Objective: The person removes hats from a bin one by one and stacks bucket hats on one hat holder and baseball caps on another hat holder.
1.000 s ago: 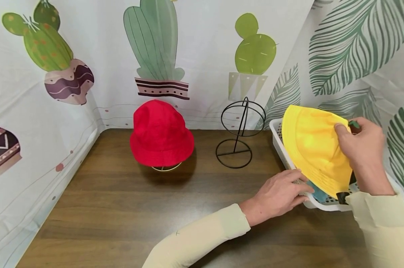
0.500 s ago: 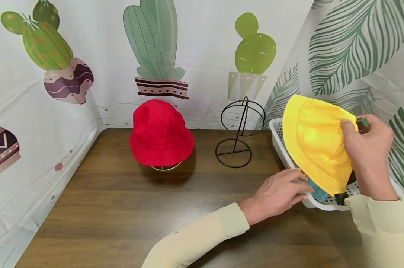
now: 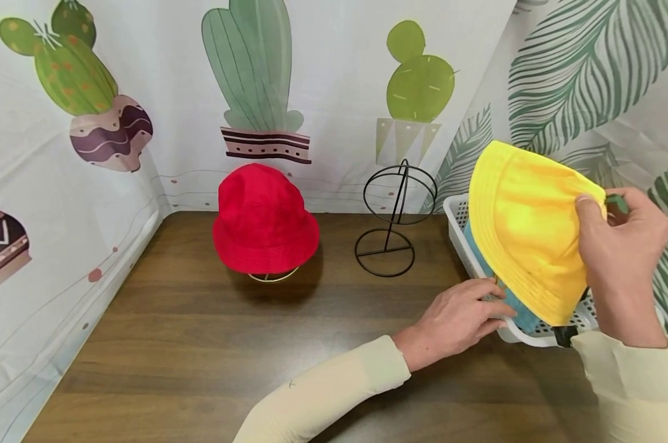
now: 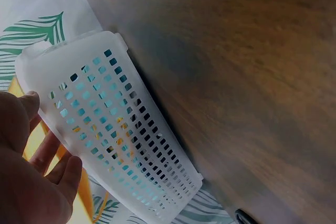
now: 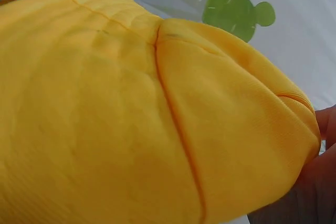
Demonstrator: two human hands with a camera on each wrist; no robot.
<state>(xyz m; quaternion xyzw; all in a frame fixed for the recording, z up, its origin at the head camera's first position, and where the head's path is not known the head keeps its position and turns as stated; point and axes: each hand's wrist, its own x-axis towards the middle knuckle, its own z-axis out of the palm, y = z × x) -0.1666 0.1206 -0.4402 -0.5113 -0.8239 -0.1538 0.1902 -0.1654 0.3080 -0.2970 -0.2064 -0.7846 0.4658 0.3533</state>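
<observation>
My right hand (image 3: 624,258) pinches the crown of a yellow bucket hat (image 3: 533,227), tilted on its side above a white basket (image 3: 467,246). A small green leaf-like tab (image 3: 616,203) shows at the crown beside the fingers. In the right wrist view the yellow hat (image 5: 115,108) fills most of the frame. My left hand (image 3: 456,320) holds the basket's near-left rim; in the left wrist view its fingers (image 4: 44,153) reach over the rim of the perforated basket (image 4: 115,119). Blue cloth (image 3: 519,311) lies in the basket, partly hidden by the hat.
A red bucket hat (image 3: 264,221) sits on a stand at the left of the wooden table (image 3: 201,357). Between it and the basket stands a black wire hat stand (image 3: 386,249) with nothing on it. Printed fabric (image 3: 339,80) hangs behind the table.
The yellow hat has risen and shifted slightly right in my right hand, uncovering more of the blue cloth. My left hand has stayed at the basket rim.
</observation>
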